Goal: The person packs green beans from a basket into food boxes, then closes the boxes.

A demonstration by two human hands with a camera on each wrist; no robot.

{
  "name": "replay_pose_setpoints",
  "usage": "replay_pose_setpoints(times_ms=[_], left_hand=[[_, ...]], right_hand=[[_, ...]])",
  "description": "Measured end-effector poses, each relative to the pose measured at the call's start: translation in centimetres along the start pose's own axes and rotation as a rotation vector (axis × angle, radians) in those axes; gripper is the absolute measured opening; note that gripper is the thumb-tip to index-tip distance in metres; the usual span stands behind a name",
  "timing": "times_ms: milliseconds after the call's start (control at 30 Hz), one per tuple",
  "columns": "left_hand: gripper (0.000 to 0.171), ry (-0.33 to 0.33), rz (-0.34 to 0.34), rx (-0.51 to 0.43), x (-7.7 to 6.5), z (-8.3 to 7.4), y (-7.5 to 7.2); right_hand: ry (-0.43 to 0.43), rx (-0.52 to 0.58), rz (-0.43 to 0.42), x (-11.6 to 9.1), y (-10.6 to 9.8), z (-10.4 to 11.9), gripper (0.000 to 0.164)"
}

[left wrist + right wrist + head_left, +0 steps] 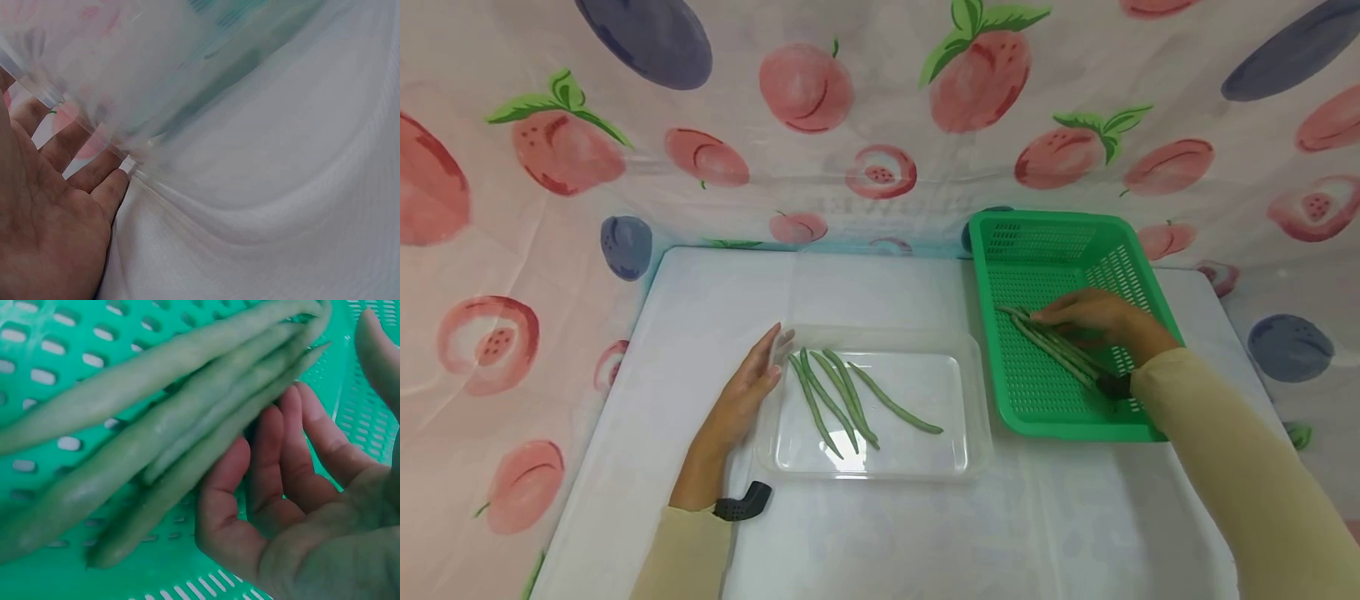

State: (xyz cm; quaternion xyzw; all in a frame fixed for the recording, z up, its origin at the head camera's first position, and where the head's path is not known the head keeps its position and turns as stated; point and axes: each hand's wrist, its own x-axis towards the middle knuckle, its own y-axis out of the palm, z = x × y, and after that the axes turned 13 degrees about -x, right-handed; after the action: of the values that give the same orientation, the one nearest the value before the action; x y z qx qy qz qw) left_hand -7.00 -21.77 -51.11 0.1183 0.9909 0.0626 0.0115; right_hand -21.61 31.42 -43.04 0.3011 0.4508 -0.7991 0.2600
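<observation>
Fruit-print sheet [880, 92] fills the back and sides of my head feed, pink and dark blue fruit on pale cloth. White table [880, 542] sits in front of it. Green basket [1037, 392], perforated walls and floor, stands on the right side of the table. Clear container [917, 383], see-through plastic and lower than the basket, sits near the middle, just beside it. Two tan sleeves [1240, 450] reach in, one from bottom left, one from the right. Left hand [747, 393] is at the container's left rim: fingers mostly extended, and my left wrist feed puts several of them behind the clear wall; I read it as contact, but can't tell how firm. Right hand [1093, 315] is inside the basket over the bean bunch: on my right wrist feed the thumb stands wide of the fingers, which are loosely bent with tips right at the lower edge of the bunch; can't confirm any load on them. Black wrist units [743, 503] on both arms. Basket beans [156, 431] lie as a slanted bunch on the basket floor, at least four that I count. Container beans [854, 407]: five, four close together toward the left, one angled off to the right
</observation>
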Motion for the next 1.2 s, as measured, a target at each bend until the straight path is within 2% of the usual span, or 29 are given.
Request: replay_pose_setpoints(times_ms=[267,400,667,833,1067,1200], left_hand=[[0.063,0.009,0.005,0.005,0.0,0.1,-0.1],[0.063,0.011,0.010,0.002,0.0,0.1,0.0],[0.063,0.028,0.010,0.001,0.1,0.1,-0.2],[0.063,0.019,0.009,-0.008,0.0,0.2,-0.1],[0.063,0.019,0.013,-0.015,0.0,0.1,0.0],[0.063,0.018,0.015,-0.021,0.1,0.1,-0.1]], right_hand=[[-0.021,-0.096,-0.057,0.8,0.6,0.1,0.050],[-0.028,-0.116,-0.055,0.6,0.7,0.2,0.041],[-0.052,-0.102,-0.034,0.7,0.5,0.0,0.042],[-0.105,-0.087,-0.012,0.7,0.3,-0.7,0.051],[-0.192,-0.008,-0.081,-1.1,-0.4,-0.2,0.056],[-0.224,0.044,-0.083,-2.1,-0.8,0.6,0.056]])
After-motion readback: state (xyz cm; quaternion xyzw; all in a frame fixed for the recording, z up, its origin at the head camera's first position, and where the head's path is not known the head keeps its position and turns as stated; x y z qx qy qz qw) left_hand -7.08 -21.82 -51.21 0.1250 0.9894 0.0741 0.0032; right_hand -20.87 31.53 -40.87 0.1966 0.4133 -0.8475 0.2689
